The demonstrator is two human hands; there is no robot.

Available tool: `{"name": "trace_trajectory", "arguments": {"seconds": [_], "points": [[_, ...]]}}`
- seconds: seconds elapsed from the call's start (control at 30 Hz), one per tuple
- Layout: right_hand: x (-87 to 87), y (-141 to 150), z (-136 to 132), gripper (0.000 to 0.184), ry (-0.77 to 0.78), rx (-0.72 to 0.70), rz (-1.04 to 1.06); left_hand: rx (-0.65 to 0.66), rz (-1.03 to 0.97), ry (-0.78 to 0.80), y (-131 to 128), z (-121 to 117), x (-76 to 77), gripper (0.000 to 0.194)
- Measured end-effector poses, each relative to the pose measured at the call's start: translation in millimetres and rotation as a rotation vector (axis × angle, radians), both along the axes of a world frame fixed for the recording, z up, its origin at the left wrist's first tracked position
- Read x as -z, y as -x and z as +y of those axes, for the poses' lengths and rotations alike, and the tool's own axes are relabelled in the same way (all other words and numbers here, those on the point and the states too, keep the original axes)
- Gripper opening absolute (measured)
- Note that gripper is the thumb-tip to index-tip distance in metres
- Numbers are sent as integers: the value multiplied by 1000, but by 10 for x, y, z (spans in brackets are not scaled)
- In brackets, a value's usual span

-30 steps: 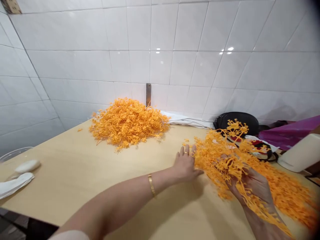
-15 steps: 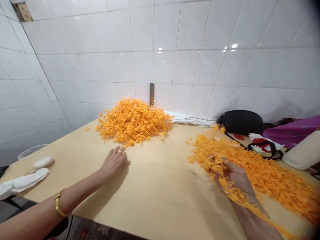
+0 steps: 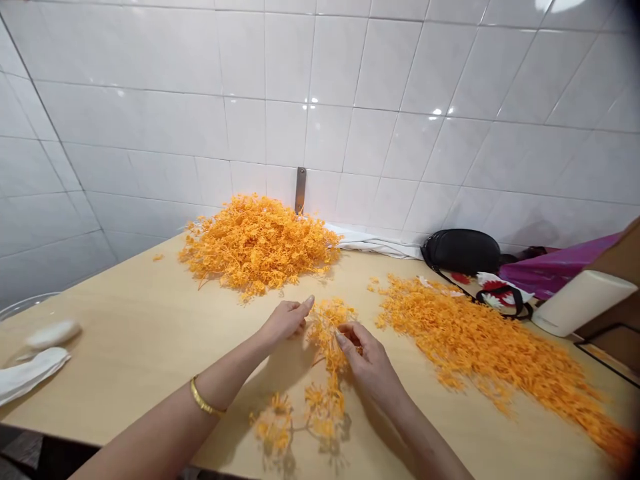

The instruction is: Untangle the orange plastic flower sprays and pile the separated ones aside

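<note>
At frame centre, the left hand [image 3: 286, 320] and right hand [image 3: 367, 360] each pinch a branching orange plastic flower sprig [image 3: 327, 353] lying on the pale wooden tabletop [image 3: 125, 353], between two orange heaps; separating seems underway, needing a firm pull apart.

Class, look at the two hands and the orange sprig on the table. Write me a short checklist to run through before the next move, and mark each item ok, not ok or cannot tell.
1. Both hands on the sprig: left hand and right hand touch it: ok.
2. Firm grip: fingers partly hidden: cannot tell.
3. Sprig apart from the back heap and the right heap: ok.
4. Bare table under the hands: ok.
5. Sprig undamaged: blurred: cannot tell.
</note>
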State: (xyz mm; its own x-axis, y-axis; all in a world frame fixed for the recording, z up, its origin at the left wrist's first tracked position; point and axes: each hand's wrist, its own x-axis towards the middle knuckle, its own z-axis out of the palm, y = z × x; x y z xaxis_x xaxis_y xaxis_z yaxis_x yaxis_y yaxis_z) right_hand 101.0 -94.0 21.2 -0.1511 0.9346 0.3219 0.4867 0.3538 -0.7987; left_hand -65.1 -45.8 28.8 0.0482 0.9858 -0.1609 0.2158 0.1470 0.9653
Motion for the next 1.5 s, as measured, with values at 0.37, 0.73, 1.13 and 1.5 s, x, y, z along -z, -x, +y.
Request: {"name": "trace_trajectory", "arguments": {"seconds": [0.37, 0.73, 1.13, 1.5], "points": [[-339, 44, 185, 39, 154, -405, -371, -33, -461, 200, -249, 423, 78, 15], [-623, -264, 608, 30, 18, 31, 59, 50, -690, 147, -99, 463, 149, 15], [-56, -3, 967, 28, 199, 69, 654, 60, -753, 168, -108, 423, 155, 23], [54, -60, 966, 19, 210, 164, 724, 109, -510, 62, -225, 381, 204, 23]]}}
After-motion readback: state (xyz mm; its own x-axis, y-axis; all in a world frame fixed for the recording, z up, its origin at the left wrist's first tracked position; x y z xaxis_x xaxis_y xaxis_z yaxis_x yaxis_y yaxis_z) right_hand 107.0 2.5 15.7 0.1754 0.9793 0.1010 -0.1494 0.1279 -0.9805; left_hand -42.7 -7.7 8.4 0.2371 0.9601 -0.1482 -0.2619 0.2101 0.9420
